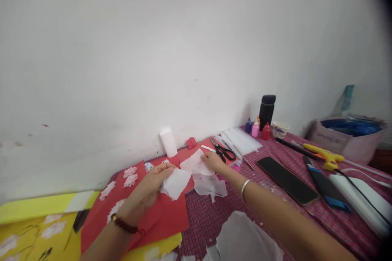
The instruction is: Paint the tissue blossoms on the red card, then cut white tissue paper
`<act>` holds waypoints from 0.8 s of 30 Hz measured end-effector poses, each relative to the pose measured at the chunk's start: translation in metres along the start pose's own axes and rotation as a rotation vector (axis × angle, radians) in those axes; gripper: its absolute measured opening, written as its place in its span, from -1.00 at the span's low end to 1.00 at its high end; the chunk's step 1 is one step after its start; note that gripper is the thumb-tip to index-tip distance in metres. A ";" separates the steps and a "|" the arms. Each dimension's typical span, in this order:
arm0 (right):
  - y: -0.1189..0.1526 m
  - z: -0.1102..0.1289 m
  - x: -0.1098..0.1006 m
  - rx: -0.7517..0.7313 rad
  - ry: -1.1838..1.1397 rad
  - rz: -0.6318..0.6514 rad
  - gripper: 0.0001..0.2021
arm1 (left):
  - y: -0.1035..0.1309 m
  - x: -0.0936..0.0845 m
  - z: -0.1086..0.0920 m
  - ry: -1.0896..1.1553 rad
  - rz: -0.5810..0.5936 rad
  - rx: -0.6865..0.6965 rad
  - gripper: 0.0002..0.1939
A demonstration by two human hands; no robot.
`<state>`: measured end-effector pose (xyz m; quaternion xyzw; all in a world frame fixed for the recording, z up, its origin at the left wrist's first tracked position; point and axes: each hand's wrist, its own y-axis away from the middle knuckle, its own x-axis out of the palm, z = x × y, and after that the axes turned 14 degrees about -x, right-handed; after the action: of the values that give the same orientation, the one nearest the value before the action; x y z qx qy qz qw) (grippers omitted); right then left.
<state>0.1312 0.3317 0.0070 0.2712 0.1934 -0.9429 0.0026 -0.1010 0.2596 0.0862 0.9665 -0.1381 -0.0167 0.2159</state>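
My left hand (156, 181), with a dark red bead bracelet at the wrist, pinches a white paper piece (177, 183) over the red paper (174, 212). My right hand (212, 161), below a silver bangle, has its fingers closed on the edge of a thin white sheet (195, 162). Another crumpled white piece (211, 186) lies just below that sheet. Black-handled scissors (226, 153) rest beyond my right hand. White paper flowers (130, 176) sit on the red paper to the left of my left hand.
A large white sheet (245, 236) lies near the front. At right are a phone (288, 179), a yellow glue gun (329, 157), paint bottles (266, 131), a black flask (267, 111) and a fabric bin (346, 142). Yellow paper (70, 236) is at left.
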 end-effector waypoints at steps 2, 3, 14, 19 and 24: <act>0.004 -0.001 -0.008 -0.059 0.012 -0.002 -0.91 | -0.012 0.003 0.004 0.101 0.043 -0.037 -0.70; 0.009 0.002 -0.014 -0.101 0.008 0.006 -0.85 | -0.018 0.005 0.006 0.152 0.054 -0.060 -0.71; 0.035 0.059 -0.008 -0.248 -0.291 0.057 -0.96 | -0.028 0.024 0.033 0.233 0.118 -0.164 -0.45; 0.020 0.040 0.004 -0.017 -0.352 0.091 -0.85 | -0.009 0.020 0.032 0.040 0.064 -0.054 -0.30; 0.008 0.032 -0.006 0.083 -0.334 0.054 -0.87 | -0.030 0.047 0.020 -0.313 -0.176 0.175 -0.31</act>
<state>0.1206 0.3121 0.0317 0.1156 0.1440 -0.9816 0.0489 -0.0500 0.2645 0.0567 0.9755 -0.0861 -0.1734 0.1045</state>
